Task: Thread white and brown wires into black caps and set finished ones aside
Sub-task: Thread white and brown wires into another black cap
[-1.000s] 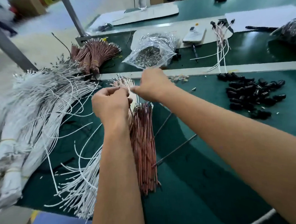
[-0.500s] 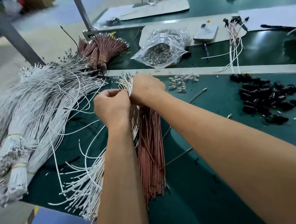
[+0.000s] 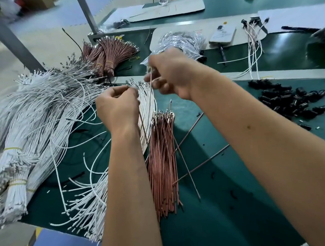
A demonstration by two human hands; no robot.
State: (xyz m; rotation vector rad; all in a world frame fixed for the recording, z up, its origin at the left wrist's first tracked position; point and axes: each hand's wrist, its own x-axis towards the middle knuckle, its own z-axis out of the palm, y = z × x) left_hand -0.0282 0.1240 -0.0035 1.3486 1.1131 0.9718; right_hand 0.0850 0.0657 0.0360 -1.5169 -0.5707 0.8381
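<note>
On the green bench, both hands pinch wires: left hand a brown wire, right hand a white wire; neighbouring strands at six o'clock could snag and drag along.

Bare green mat lies open across the near right of the worktop, crossed only by a few stray thin brown wires; the left edge is blocked by heaped bundles of white wires; a flat sheaf of brown wires lies at the middle; a pile of small black plastic caps fills the right edge; bound brown wire bundles and a clear plastic bag crowd the far side.
</note>
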